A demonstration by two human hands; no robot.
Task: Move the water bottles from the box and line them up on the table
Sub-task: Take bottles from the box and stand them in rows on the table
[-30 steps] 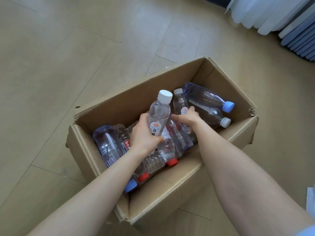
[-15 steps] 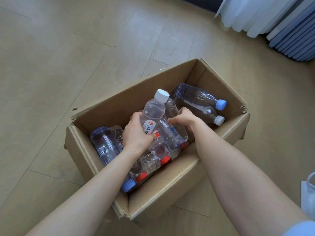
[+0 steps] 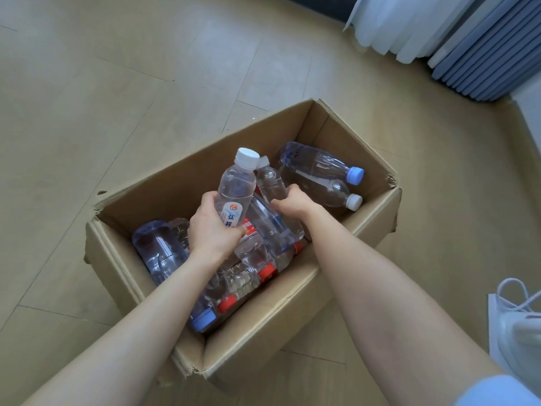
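Note:
An open cardboard box (image 3: 263, 329) stands on the floor with several clear water bottles lying inside. My left hand (image 3: 212, 230) grips a white-capped bottle (image 3: 235, 186) by its labelled lower half, holding it upright above the pile. Just to its right, my right hand (image 3: 292, 203) grips a second white-capped bottle (image 3: 270, 183), which leans against the first. At the box's far right end lie a blue-capped bottle (image 3: 319, 162) and a white-capped bottle (image 3: 339, 191). Red-capped bottles (image 3: 266, 272) and another blue-capped bottle (image 3: 202, 316) lie near the front wall.
Light wood floor (image 3: 117, 98) surrounds the box. White curtains (image 3: 395, 22) and blue-grey pleated panels (image 3: 486, 51) hang at the top right. A white bag with cord handles (image 3: 515, 320) sits at the right edge. No table is in view.
My right hand has closed round the second white-capped bottle and tilted it up against the left-hand bottle. The view has shifted, so the box sits a little lower and further left.

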